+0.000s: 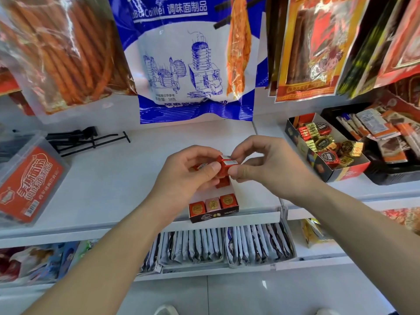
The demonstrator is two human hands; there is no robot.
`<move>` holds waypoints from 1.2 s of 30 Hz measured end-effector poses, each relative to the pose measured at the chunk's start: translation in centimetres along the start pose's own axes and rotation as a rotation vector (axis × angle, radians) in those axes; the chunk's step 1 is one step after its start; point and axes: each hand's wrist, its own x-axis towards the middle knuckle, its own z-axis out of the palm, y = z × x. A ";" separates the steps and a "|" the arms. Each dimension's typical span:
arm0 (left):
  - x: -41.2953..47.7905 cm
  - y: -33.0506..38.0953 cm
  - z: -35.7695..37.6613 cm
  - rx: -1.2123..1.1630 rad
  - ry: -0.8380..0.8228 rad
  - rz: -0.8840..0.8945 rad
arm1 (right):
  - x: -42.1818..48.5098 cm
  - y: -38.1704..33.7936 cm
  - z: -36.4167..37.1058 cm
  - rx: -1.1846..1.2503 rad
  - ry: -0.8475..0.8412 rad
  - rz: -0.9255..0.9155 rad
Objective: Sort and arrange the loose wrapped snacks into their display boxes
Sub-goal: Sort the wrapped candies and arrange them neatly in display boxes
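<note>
Both hands meet just above the front of the white shop shelf (pixel 109 178), sharing one small red foil-wrapped cube snack (pixel 227 165). The left hand (pixel 184 178) pinches it between thumb and forefinger from one side, and the right hand (pixel 266 164) pinches the opposite side with its fingertips, so each grip is pressed together on the wrapper rather than spread. A second red wrapped piece (pixel 200 166) seems tucked against the left palm, though most of it is hidden. The cube is held in the air, label side up, probably so it can be turned to face the same way as its neighbours before it goes in. Directly beneath sits the small dark cardboard display box (pixel 213 215) at the shelf's front lip, its front row showing three cubes with gold round emblems, and more red cubes rise behind them under the hands. Holding the snack right over that box keeps the drop short and the aim easy. Well apart to the right, an open red-and-dark display box of mixed gold and red foil pieces (pixel 350 172) lies beside a black tray of flat wrapped bars (pixel 386 176).
</note>
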 end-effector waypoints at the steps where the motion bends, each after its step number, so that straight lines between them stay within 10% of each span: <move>1: 0.0 0.0 -0.1 -0.018 -0.010 -0.013 | 0.1 0.0 0.1 -0.009 0.006 0.005; 16: 0.0 -0.8 -1.8 0.330 0.025 0.199 | 1.7 0.6 2.0 -0.062 -0.041 0.111; 27: -0.1 -3.9 -6.9 0.489 0.100 -0.258 | 2.7 1.6 6.0 -0.572 -0.172 -0.010; 36: -0.8 -3.6 -7.5 0.522 -0.052 -0.184 | 2.7 1.9 6.7 -0.781 -0.247 -0.092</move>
